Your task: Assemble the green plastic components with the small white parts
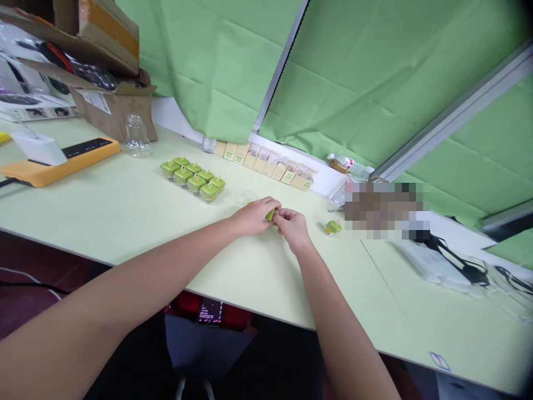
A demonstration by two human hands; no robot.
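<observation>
Over the middle of the table, my left hand [257,215] grips a small green lid [271,214]. My right hand [292,226] meets it from the other side, thumb and fingertips pinched at the lid's edge. Whatever is under the lid is hidden by my fingers. Just behind my left hand is a small clear plastic cup [250,195]. To the left, several clear little containers with green lids and pale loop handles [195,182] stand in close rows. One more green-lidded container [332,226] sits apart, right of my right hand.
A row of small cardboard boxes [266,161] lines the wall. An orange power strip [89,156] with a white charger, a clear bottle-shaped vessel [137,136] and cardboard boxes [116,111] occupy the left. Plastic bags and black straps [458,261] lie at right.
</observation>
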